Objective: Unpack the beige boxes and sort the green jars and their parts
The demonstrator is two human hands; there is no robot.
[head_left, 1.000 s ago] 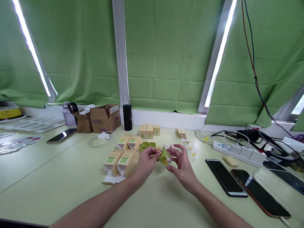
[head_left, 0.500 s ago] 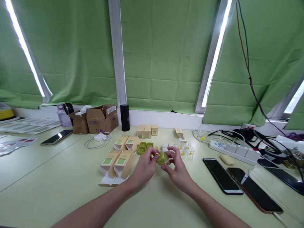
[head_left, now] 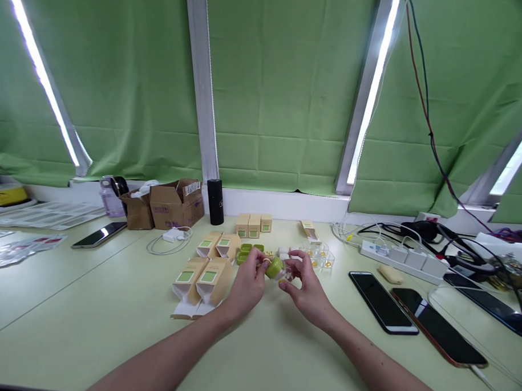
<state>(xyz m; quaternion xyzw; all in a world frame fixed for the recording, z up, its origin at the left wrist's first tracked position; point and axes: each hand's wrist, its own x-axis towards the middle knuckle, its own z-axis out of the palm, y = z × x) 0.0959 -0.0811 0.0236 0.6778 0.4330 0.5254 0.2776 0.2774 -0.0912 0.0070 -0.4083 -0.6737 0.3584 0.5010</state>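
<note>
Left hand [head_left: 248, 282]: grip pinching the green piece [head_left: 275, 268] at its left end, by a small beige loop
Right hand [head_left: 307, 288]: grip grasping the same piece at its clear right end, thumb below, fingers above
Green piece: between the two hands, tilted, held above the table [head_left: 261, 355]; finer detail too small to tell
Green caps [head_left: 243, 255]: on the table just beyond the left hand, partly hidden by it
Clear cups [head_left: 321, 256]: grouped beyond the right hand, with yellow bits inside
Near cartons [head_left: 201, 279]: two, side by side left of the left hand, flaps spread toward the person
Middle cartons [head_left: 219, 245]: two, just behind the near pair
Far cartons [head_left: 253, 225]: three standing in a row, farther back
Lone carton [head_left: 309, 230]: lying behind the clear cups
Left of the far cartons: a black bottle [head_left: 215, 202], then a brown box [head_left: 175, 205] with raised flaps
Left phone [head_left: 99, 234]: flat, in front of the box
Charger [head_left: 173, 234]: beside its coiled white cable
Right phones [head_left: 383, 302]: dark screens up, right of the right hand
Power strip [head_left: 402, 260]: behind those phones, plugs in it
</note>
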